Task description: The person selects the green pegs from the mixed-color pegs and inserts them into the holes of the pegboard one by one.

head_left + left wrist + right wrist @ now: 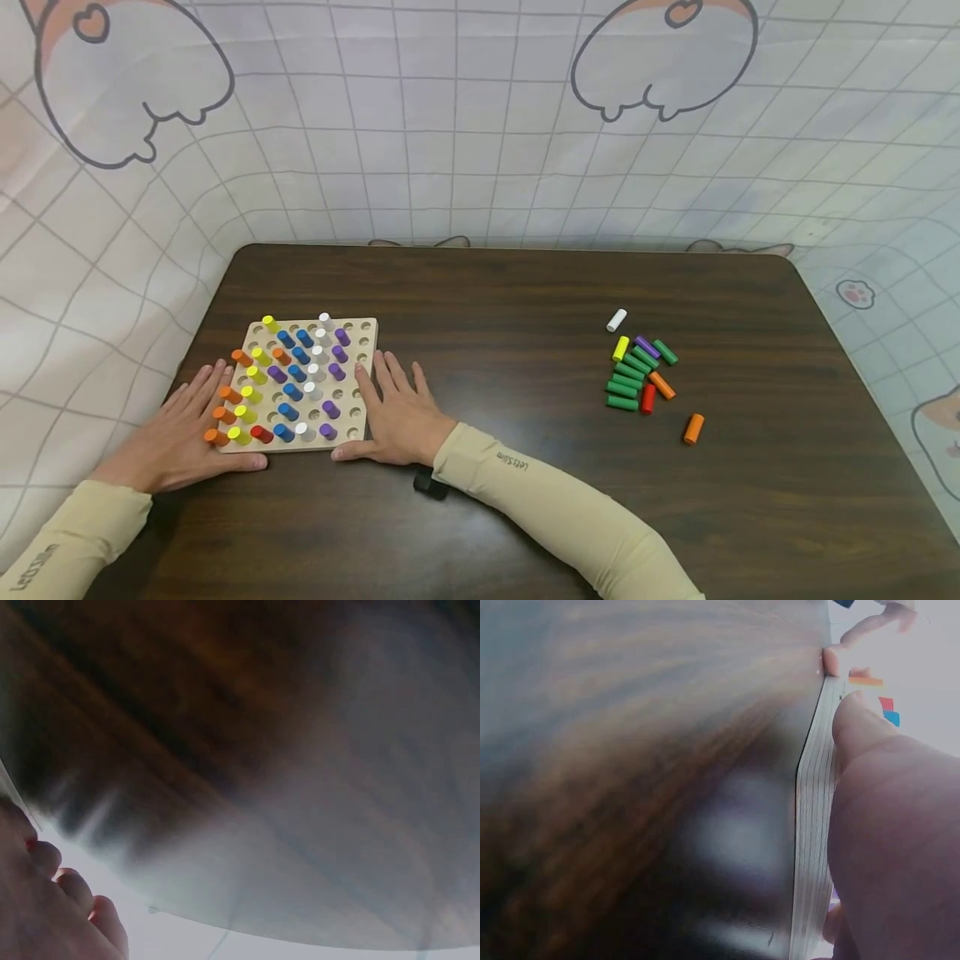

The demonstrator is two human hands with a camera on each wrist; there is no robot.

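A pale wooden pegboard [343, 423] lies on the left part of the table, with round holes and upright pegs in several colours. Orange, yellow, blue [288, 412], white [305, 432] and purple [328, 431] pegs stand in rough columns, and a red peg [262, 434] is in the front row. My left hand [168, 442] lies along the board's left side, fingers straight, thumb by its front edge. At the right side rests my right hand [397, 417], fingers spread, thumb near the front corner. The right wrist view shows this thumb [859, 731] beside the layered board edge [814, 817].
Loose pegs lie right of centre on the dark table [510, 333]: several green ones [622, 402], a red [648, 398], a yellow [621, 348], a white [617, 321], a purple and two orange [693, 429]. A white gridded curtain [480, 125] hangs around the table.
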